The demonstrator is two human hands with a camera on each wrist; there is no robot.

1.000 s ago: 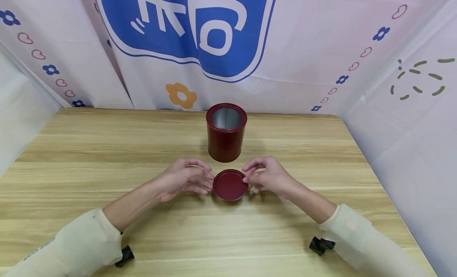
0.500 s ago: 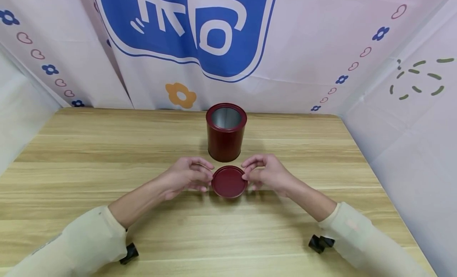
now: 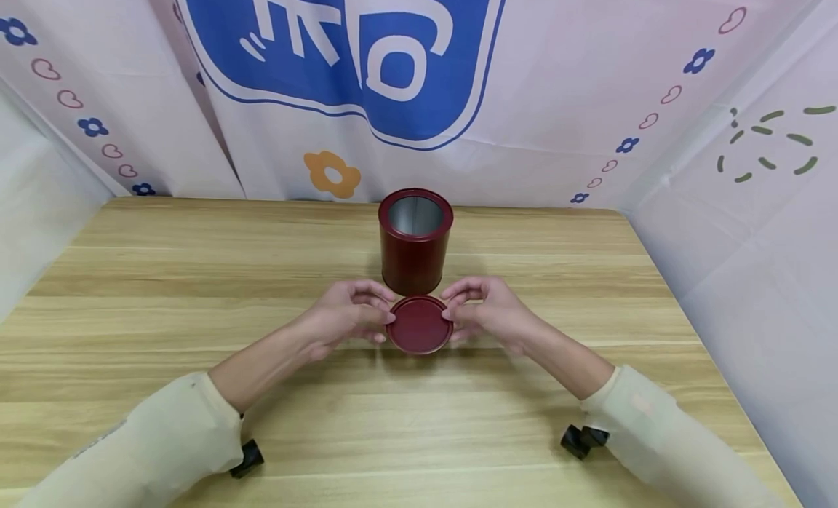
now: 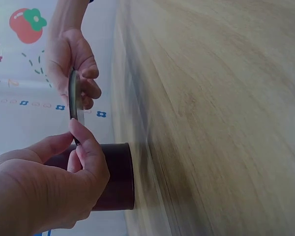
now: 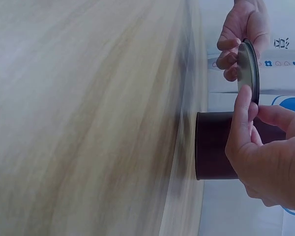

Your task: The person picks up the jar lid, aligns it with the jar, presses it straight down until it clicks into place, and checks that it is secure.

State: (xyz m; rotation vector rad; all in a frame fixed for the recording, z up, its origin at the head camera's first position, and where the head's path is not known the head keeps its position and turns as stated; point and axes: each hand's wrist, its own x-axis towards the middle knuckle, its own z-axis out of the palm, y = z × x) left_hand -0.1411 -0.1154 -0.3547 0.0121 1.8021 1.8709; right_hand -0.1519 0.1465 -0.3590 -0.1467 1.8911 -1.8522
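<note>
Grip is my main worry, watching from my remote post. The left hand [image 3: 350,311] and right hand [image 3: 489,311] each pinch one edge of a flat, round, dark red metal lid [image 3: 420,327], thumb above and a finger below, the other fingers loosely bent. I see the lid raised, roughly level, over the pale wood-grain table [image 3: 419,428], just on the near side of an upright, open-topped, dark red cylindrical metal can [image 3: 414,266]. With so little rim held on each side, I judge that a slip at the left or right could tilt the lid and drop it. Uneven pulling might twist the smooth metal free. Carried too low toward the far side, it could knock the can toward the patterned white backdrop [image 3: 556,144].
</note>
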